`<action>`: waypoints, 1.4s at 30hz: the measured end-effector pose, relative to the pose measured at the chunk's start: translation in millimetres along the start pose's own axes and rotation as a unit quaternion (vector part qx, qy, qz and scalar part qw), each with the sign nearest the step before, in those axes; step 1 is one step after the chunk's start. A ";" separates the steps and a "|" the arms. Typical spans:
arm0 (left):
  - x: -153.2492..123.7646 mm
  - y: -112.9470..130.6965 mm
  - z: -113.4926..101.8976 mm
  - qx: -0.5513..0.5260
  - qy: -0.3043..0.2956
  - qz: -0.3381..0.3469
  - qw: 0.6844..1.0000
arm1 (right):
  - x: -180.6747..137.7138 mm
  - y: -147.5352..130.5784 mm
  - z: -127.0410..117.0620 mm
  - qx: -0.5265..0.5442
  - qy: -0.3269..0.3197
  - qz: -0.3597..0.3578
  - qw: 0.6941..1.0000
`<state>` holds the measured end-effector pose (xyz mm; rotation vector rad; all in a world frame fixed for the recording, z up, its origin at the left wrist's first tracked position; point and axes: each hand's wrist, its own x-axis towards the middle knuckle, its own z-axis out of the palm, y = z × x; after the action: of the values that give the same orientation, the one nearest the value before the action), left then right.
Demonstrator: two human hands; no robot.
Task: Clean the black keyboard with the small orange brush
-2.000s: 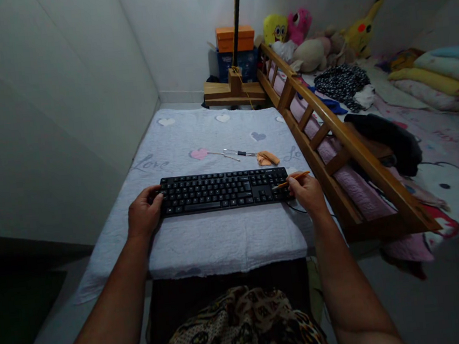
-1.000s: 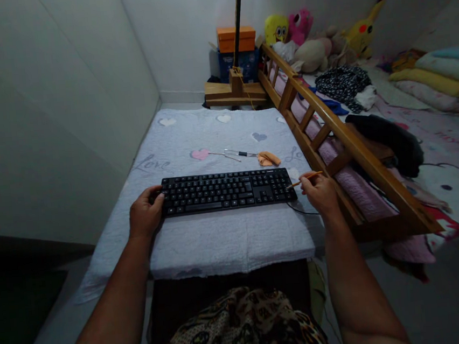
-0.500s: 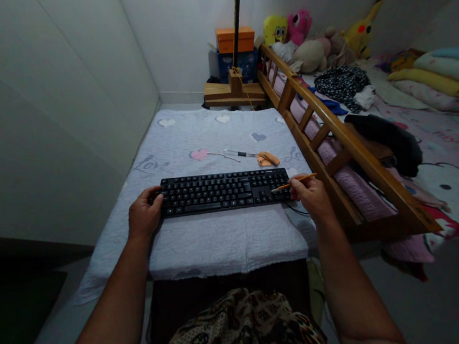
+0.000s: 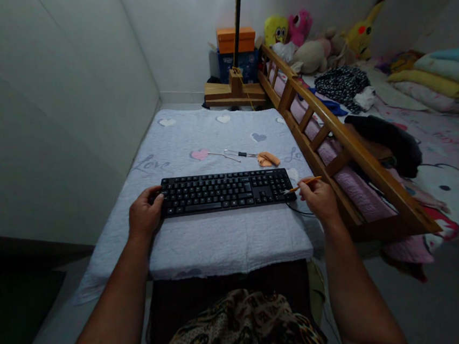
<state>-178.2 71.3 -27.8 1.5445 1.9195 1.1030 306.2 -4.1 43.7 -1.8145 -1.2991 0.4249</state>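
Note:
A black keyboard (image 4: 227, 191) lies flat on the cloth-covered table (image 4: 228, 239). My left hand (image 4: 146, 211) grips its left end, thumb on top and the fingers partly hidden at the edge. Beyond the keyboard's right end, my right hand (image 4: 318, 198) is closed in a pinch around a thin orange-handled brush (image 4: 307, 180). The brush's pale tip is over the number keys at the lower right; whether it touches them I cannot tell. Behind the keyboard lie an orange cloth (image 4: 268, 159) and a thin metal forked tool (image 4: 242, 154) with a black sleeve.
A wooden bed rail (image 4: 330, 124) runs close along the table's right side, near my right hand. Past it, the bed holds clothes, folded bedding and plush toys. At the back stands a wooden base (image 4: 234, 90) with a dark pole. A cable (image 4: 298, 209) leaves the keyboard's right side.
My right hand has moved right with the brush, whose tip has shifted from near the arrow keys onto the number pad. My left hand stays on the keyboard's left end.

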 end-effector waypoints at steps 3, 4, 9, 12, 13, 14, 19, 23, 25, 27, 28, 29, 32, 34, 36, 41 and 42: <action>0.2 -0.1 -0.3 0.001 0.000 -0.002 1.000 | 0.1 0.2 -9.4 -0.028 0.019 -0.021 0.999; 0.0 0.1 -0.4 0.003 0.000 -0.002 1.000 | -0.7 -1.7 -11.5 -0.027 0.025 -0.026 0.999; -0.8 0.3 -0.4 0.005 0.001 -0.001 1.000 | -8.5 -19.4 -6.1 0.052 -0.009 0.000 0.999; -0.6 0.3 -0.5 0.004 0.001 -0.004 1.000 | -12.5 -26.3 7.9 0.131 -0.039 0.038 0.990; -0.5 0.6 -0.7 0.004 0.001 -0.005 1.000 | -13.4 -26.8 12.6 0.147 -0.048 0.050 0.987; -0.5 1.1 -1.0 0.004 0.001 -0.006 1.000 | -13.9 -26.5 16.6 0.157 -0.056 0.060 0.984; -1.7 5.5 -2.3 -0.002 0.001 -0.008 1.000 | -12.0 -18.5 20.8 0.144 -0.049 0.078 0.985; -2.6 8.0 -2.3 -0.005 0.002 -0.008 1.000 | -6.7 -9.8 9.2 0.078 -0.025 0.039 0.996; -2.8 8.6 -2.3 -0.001 0.001 -0.012 1.000 | -3.6 -4.3 2.0 0.041 -0.017 0.023 0.999; -2.8 8.9 -2.5 0.004 0.000 -0.012 1.000 | -0.8 1.4 -4.8 0.011 -0.006 0.012 1.000; -2.8 9.0 -2.7 0.006 -0.001 -0.011 1.000 | 0.4 3.8 -7.9 -0.001 0.002 0.006 1.000; -2.7 9.0 -2.8 0.006 -0.001 -0.009 1.000 | 1.4 5.6 -10.7 -0.009 0.012 -0.001 1.000; -2.3 8.5 -3.0 0.006 -0.001 -0.006 1.000 | 3.1 4.8 -14.8 -0.021 0.052 -0.018 0.998; -1.9 7.6 -2.9 0.006 0.001 -0.007 1.000 | 3.9 -0.7 -12.6 -0.014 0.066 -0.023 0.997; -1.5 6.5 -2.6 0.007 0.001 -0.007 1.000 | 5.6 -7.9 -6.1 0.003 0.060 -0.024 0.998; -1.4 4.0 -2.1 0.012 -0.001 -0.002 1.000 | 17.7 -18.0 20.3 0.025 0.074 -0.041 0.996; -1.5 3.8 -2.2 0.014 -0.001 0.000 1.000 | 21.2 -17.9 25.6 0.030 0.078 -0.045 0.996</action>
<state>-177.1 69.4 -23.8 1.5595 1.9421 1.0764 286.4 27.9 46.8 -1.6976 -1.2420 0.2646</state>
